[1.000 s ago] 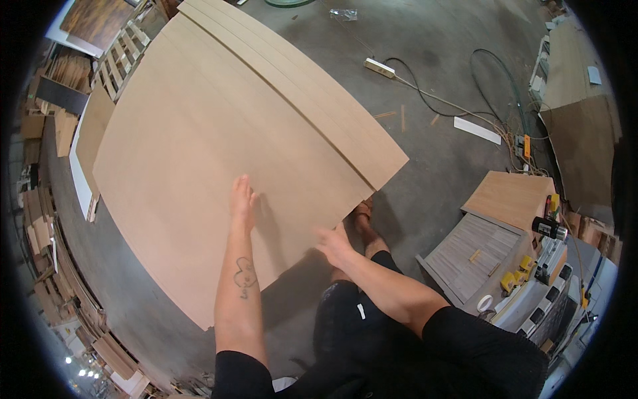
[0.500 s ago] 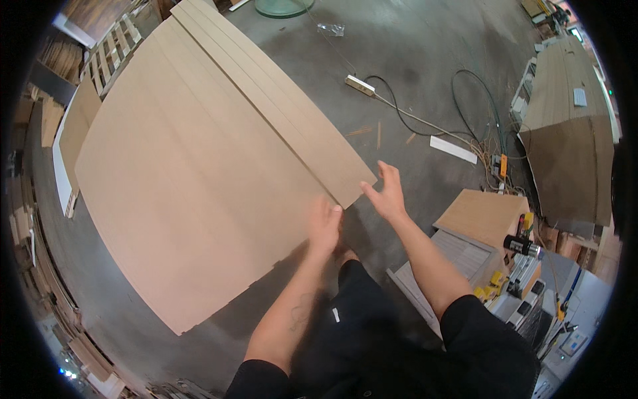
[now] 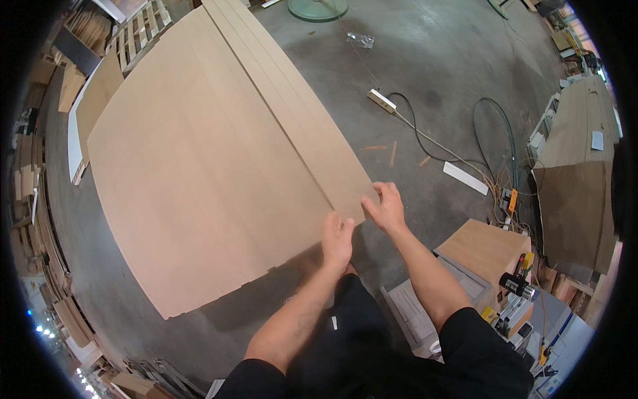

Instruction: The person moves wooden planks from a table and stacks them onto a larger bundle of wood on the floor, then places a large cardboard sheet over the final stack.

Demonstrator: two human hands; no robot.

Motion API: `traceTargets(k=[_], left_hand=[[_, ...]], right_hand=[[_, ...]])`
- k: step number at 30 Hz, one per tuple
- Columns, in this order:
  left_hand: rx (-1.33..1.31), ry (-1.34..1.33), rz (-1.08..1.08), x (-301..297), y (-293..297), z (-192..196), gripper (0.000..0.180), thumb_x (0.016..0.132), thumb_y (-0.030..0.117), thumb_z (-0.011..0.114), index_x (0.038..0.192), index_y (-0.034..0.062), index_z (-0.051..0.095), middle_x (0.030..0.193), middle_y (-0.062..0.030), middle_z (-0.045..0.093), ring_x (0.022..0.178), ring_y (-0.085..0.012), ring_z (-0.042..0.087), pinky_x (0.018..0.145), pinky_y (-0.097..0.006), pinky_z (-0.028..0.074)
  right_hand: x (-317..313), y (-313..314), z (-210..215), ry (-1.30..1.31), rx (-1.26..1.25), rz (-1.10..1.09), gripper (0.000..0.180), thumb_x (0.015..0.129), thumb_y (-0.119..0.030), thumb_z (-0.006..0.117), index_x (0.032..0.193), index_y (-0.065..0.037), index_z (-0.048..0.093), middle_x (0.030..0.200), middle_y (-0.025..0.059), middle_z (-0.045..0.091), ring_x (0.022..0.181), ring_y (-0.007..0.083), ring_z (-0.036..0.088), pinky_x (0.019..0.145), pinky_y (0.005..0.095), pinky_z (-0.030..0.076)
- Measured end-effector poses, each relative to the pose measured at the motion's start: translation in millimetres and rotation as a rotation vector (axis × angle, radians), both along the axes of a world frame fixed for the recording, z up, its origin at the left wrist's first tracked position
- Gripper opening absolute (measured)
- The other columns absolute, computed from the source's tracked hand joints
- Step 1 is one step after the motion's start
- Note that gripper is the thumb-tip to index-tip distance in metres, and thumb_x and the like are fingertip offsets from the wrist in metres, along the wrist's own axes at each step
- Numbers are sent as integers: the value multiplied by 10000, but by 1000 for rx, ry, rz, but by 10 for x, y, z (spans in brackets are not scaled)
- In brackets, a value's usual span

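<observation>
A large thin light-brown wood sheet (image 3: 193, 173) spreads out before me, with square notches along its near edge. Along its right side lies a long narrow strip (image 3: 289, 100) of the same colour, with a dark line between them and fine lengthwise lines on its surface. My right hand (image 3: 387, 211) is at the strip's near right corner, thumb on top and fingers curled at the outer edge. Beside it, my left hand (image 3: 339, 243) is at the near end by the dark line, thumb and fingers apart. What supports the sheet is hidden.
A power strip (image 3: 381, 101) with cables lies on the grey floor to the right, near a white strip (image 3: 465, 178) and wood slivers. A wooden box (image 3: 485, 246) and a black cylindrical tool (image 3: 517, 284) stand nearer. A pallet (image 3: 141, 30) is at the far left.
My left hand has shifted slightly right along the near end. My right hand has drawn in around the strip's corner. The whole view has turned a little.
</observation>
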State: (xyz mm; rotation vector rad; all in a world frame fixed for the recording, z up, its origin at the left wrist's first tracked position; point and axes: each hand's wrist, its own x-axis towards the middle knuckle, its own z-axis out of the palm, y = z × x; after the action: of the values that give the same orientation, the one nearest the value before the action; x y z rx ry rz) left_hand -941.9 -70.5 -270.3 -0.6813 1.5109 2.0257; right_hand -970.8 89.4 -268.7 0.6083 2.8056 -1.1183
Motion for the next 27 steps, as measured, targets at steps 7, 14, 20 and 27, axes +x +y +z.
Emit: traceTargets(k=[7,14,20,27], left_hand=[[-195,-68,-265,872,-114,73,533,934,231,642,1313,-51,396,1312,-224,532,1237,-268,524,1041,-345,408],[-28,-211,-362,789,8,-195,614,946,425,593,1303,-51,441,1217,-202,601,1094,-237,602,945,-308,451],[-235,-71,-181,950,32,-168,462,976,331,552,1255,-37,527,1235,-150,596,1137,-221,555,980,-344,413],[-258,-95,122,680,-423,499,417,929,326,643,1157,-19,592,1098,-131,671,1001,-184,619,891,-337,476]], right_hand=[[991,242,35,-127,-102,-16,365,762,-241,766,976,-29,559,916,92,510,841,197,524,755,325,447],[1038,463,-151,-524,-777,-183,466,796,-249,771,1131,13,583,1034,87,646,898,153,601,790,313,490],[1145,113,-32,-394,-976,-194,466,827,-209,747,1186,32,573,1073,98,657,947,175,627,823,322,505],[920,-604,437,-302,-872,-193,398,832,-175,737,1137,43,603,1065,120,674,958,186,632,832,339,510]])
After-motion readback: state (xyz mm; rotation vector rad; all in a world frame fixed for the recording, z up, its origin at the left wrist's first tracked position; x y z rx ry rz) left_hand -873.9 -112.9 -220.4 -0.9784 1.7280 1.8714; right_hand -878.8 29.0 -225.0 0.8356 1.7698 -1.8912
